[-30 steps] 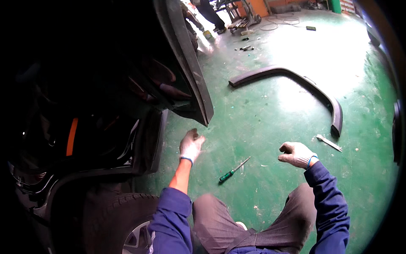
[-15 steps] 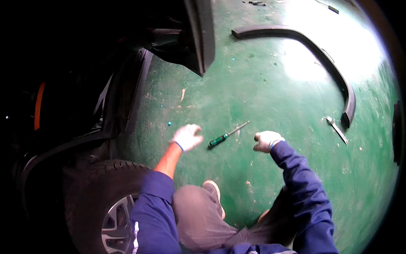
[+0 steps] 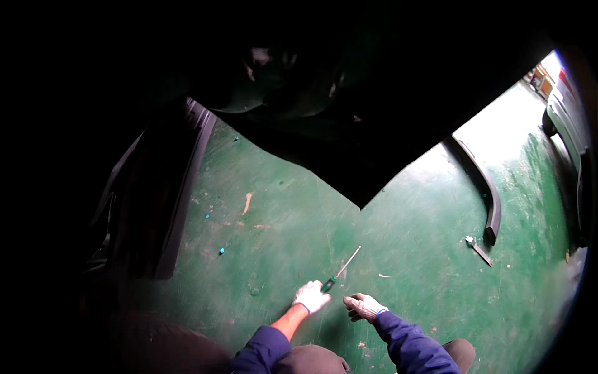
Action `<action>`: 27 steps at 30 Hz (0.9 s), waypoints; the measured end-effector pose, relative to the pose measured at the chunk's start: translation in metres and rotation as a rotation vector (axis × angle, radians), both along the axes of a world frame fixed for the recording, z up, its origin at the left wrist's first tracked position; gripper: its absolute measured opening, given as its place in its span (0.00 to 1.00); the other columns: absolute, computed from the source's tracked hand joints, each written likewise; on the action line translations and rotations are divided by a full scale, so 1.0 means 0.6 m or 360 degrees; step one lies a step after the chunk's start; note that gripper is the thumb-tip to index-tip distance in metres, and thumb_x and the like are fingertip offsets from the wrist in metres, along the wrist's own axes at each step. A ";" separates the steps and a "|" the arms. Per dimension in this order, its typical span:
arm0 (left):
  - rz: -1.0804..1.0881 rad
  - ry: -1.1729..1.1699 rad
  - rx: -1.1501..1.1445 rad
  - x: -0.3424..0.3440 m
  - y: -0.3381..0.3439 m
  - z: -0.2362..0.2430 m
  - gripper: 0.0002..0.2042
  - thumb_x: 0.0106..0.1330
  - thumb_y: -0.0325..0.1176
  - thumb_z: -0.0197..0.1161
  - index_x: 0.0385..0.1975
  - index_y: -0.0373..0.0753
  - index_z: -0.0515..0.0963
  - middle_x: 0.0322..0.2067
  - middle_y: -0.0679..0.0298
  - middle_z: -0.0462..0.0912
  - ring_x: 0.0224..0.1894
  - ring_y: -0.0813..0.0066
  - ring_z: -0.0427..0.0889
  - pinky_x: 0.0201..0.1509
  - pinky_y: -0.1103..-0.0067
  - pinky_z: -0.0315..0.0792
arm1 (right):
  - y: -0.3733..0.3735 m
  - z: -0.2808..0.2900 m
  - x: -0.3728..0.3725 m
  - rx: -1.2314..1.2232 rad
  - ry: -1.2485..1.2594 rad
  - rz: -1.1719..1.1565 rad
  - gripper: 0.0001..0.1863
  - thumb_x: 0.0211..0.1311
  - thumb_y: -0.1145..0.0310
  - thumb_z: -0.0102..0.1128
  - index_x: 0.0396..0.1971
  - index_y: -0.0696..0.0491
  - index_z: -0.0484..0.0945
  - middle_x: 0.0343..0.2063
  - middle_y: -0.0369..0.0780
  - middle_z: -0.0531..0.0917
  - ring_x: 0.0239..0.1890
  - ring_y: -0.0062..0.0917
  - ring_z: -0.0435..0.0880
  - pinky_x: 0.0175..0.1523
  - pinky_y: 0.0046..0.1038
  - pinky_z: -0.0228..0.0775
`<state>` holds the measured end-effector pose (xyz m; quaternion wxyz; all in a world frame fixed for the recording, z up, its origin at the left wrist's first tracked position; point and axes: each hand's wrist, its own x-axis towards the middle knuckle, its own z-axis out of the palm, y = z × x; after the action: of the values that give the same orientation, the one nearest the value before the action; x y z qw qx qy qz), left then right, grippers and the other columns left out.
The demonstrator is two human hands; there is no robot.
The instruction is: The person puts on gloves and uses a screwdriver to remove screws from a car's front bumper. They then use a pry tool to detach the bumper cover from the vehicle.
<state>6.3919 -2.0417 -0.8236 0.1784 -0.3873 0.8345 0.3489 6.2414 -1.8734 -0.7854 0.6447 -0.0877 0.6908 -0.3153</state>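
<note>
My left hand (image 3: 311, 298), in a white glove, is closed around the handle of a screwdriver (image 3: 328, 285). The screwdriver has a green and black handle and a long metal shaft pointing away and to the right, low over the green floor. Right of it, my gloved right hand (image 3: 364, 307) has its fingers curled together in front of my knees. What those fingers hold, if anything, is hidden. A dark pointed panel (image 3: 358, 181), apparently the lower corner of a vehicle door, hangs beyond both hands.
At right, a metal wrench (image 3: 479, 252) lies beside a long curved black trim strip (image 3: 489, 199). A small blue piece (image 3: 222, 251) is on the green floor (image 3: 280, 237). The dark vehicle sill (image 3: 180, 206) borders the left side; a light-coloured car (image 3: 564, 115) stands far right.
My left hand has reached the screwdriver and closed on its handle; the shaft now points more steeply away. My right hand has come nearer to it. The view has shifted, so the dark panel covers more.
</note>
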 end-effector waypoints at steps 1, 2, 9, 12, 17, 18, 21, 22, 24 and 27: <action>0.0015 -0.0011 0.0213 -0.019 0.006 0.041 0.28 0.57 0.56 0.64 0.47 0.36 0.79 0.46 0.44 0.83 0.52 0.47 0.83 0.56 0.59 0.76 | -0.011 -0.006 0.001 0.0005 -0.0065 -0.0230 0.33 0.67 0.43 0.61 0.54 0.61 0.77 0.34 0.43 0.83 0.34 0.31 0.84 0.41 0.35 0.81; 0.0052 0.0068 0.0302 -0.028 0.016 0.070 0.29 0.57 0.56 0.64 0.48 0.36 0.79 0.46 0.44 0.84 0.52 0.46 0.83 0.56 0.59 0.76 | -0.032 0.000 0.004 -0.0001 -0.0195 -0.0323 0.34 0.67 0.41 0.59 0.51 0.61 0.77 0.33 0.43 0.81 0.31 0.31 0.83 0.39 0.36 0.82; -0.0790 0.0288 0.0411 -0.088 -0.025 0.198 0.30 0.64 0.59 0.60 0.55 0.40 0.79 0.48 0.47 0.84 0.50 0.48 0.84 0.57 0.61 0.76 | -0.079 0.011 -0.056 -0.0164 0.0438 -0.0225 0.22 0.68 0.49 0.61 0.35 0.57 0.82 0.29 0.40 0.84 0.30 0.25 0.84 0.33 0.27 0.76; -0.0086 0.1178 -0.0249 -0.079 -0.072 0.281 0.29 0.62 0.49 0.69 0.58 0.36 0.77 0.49 0.49 0.82 0.48 0.53 0.84 0.52 0.66 0.80 | -0.116 0.125 -0.106 0.0334 0.0062 0.0003 0.15 0.62 0.54 0.65 0.29 0.52 0.82 0.21 0.41 0.83 0.24 0.26 0.83 0.26 0.31 0.74; 0.0127 0.2104 -0.1575 -0.106 -0.134 0.457 0.35 0.54 0.37 0.80 0.62 0.36 0.72 0.52 0.48 0.78 0.53 0.50 0.80 0.53 0.63 0.80 | -0.123 0.188 -0.142 0.0301 0.0716 0.0758 0.20 0.62 0.52 0.66 0.24 0.55 0.79 0.18 0.39 0.81 0.17 0.25 0.79 0.23 0.29 0.71; 0.0034 0.2194 -0.1695 -0.116 -0.145 0.472 0.35 0.55 0.39 0.79 0.62 0.36 0.72 0.53 0.48 0.77 0.54 0.49 0.78 0.55 0.60 0.79 | -0.119 0.178 -0.147 0.0257 0.0726 0.0720 0.20 0.61 0.51 0.66 0.26 0.56 0.79 0.18 0.38 0.81 0.18 0.25 0.80 0.24 0.29 0.72; -0.0017 0.2089 -0.1951 -0.154 -0.176 0.489 0.35 0.53 0.40 0.79 0.61 0.39 0.73 0.55 0.54 0.75 0.58 0.51 0.75 0.61 0.60 0.74 | -0.121 0.193 -0.149 0.0213 0.0887 0.0785 0.20 0.60 0.50 0.67 0.29 0.55 0.80 0.19 0.37 0.81 0.18 0.24 0.80 0.24 0.30 0.72; -0.0033 0.2049 -0.1879 -0.160 -0.175 0.488 0.34 0.52 0.37 0.78 0.61 0.40 0.73 0.55 0.55 0.75 0.59 0.51 0.74 0.62 0.59 0.73 | -0.106 0.196 -0.155 0.0213 0.0913 0.0824 0.21 0.60 0.49 0.67 0.30 0.55 0.80 0.19 0.37 0.82 0.19 0.24 0.81 0.25 0.30 0.73; -0.0038 0.2057 -0.1785 -0.170 -0.173 0.489 0.33 0.49 0.32 0.75 0.59 0.41 0.74 0.55 0.55 0.74 0.58 0.51 0.74 0.64 0.57 0.70 | -0.079 0.200 -0.165 0.0209 0.0946 0.0928 0.22 0.59 0.48 0.68 0.31 0.55 0.81 0.20 0.37 0.82 0.20 0.24 0.81 0.27 0.30 0.75; -0.0098 0.1960 -0.1808 -0.171 -0.182 0.508 0.33 0.48 0.32 0.75 0.58 0.40 0.73 0.54 0.55 0.74 0.57 0.53 0.74 0.63 0.57 0.70 | -0.054 0.226 -0.170 0.0275 0.0993 0.1006 0.22 0.58 0.48 0.68 0.34 0.55 0.82 0.21 0.37 0.84 0.22 0.24 0.83 0.29 0.29 0.76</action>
<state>6.2896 -2.1508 -0.5188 -0.5219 -0.1357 0.8419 0.0195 6.1392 -1.9061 -0.6498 0.4752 -0.3310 0.8152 -0.0027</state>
